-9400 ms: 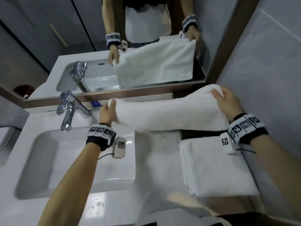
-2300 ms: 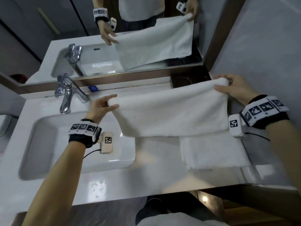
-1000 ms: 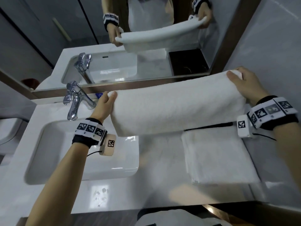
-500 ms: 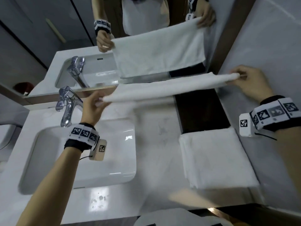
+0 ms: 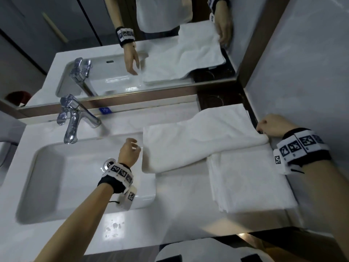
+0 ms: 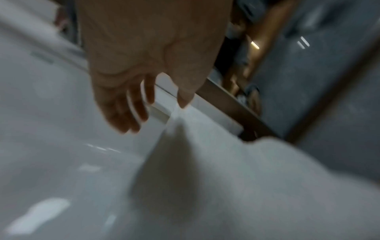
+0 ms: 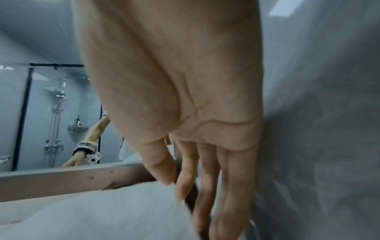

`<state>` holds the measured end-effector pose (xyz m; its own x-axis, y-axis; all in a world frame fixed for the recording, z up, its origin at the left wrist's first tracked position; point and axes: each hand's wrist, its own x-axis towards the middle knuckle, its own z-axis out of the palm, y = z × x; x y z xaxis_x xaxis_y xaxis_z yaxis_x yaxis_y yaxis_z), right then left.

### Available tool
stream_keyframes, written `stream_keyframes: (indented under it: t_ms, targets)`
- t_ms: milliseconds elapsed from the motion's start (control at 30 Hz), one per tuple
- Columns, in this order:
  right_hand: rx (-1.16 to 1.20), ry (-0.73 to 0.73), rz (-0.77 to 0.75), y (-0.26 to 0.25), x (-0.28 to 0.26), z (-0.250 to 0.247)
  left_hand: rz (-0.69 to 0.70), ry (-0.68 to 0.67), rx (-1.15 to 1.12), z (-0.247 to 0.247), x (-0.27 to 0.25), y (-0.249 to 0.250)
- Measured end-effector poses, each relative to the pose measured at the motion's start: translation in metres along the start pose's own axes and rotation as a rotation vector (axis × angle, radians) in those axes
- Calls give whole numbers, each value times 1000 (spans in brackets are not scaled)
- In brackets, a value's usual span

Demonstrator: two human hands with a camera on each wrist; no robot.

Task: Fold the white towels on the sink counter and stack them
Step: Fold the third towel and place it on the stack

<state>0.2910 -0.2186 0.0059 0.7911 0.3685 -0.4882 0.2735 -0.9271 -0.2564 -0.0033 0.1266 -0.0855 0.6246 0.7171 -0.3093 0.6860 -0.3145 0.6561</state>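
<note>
Half-folded towel laid across the desk, both hands off it.

The desk point(image 5: 170, 214) carries a basin point(image 5: 75, 182) at left and a folded stack point(image 5: 249, 182) at right; the towel point(image 5: 198, 144) lies between them, its right end draped over the stack's far edge and its left end just over the basin rim. The left hand point(image 5: 129, 153) hovers beside the towel's left edge, fingers point(image 6: 131, 110) loose and holding nothing; the right hand point(image 5: 272, 125) sits at the right corner, fingers point(image 7: 207, 186) relaxed, gripping nothing. Risk, as I judge it: the rumpled lie could give a crooked next fold, or the left end could slip into the basin.
</note>
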Motion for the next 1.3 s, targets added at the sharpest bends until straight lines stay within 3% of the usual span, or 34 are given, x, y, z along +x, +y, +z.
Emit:
stream_keyframes:
  t_ms: [100,233,333,400,500,567,633,733,933,1100,1167,1300]
  targets:
    - [48,28,40,-5,15,7,-389,-290,-276,9,14,18]
    - [152,-115,160,-9,32,14,-359,-403,-181,14,26,27]
    - [207,-200,157,-9,39,12,-363,-448,-154,14,31,29]
    - [400,-201,84,-12,44,6,-335,-397,-305,11,38,34]
    - [661,-60,-48,-24,47,-9,-204,-214,-531,1,54,47]
    - [721,47,-89,-35,52,-17,-129,-63,-571,-7,65,58]
    - [741,170,-60,-42,58,-18,-102,41,-474,-11,75,62]
    - [689,276,22,-43,65,-10,-139,45,-221,-3,79,57]
    - [409,92,36,-29,64,8,-220,-16,-84,16,64,26]
    - [387,138,24,-31,62,20,-211,-42,-33,23,55,13]
    - [417,161,17,-33,63,21,-187,-17,-100,23,53,12]
    - [641,171,16,-32,65,12,-175,72,-550,9,51,20]
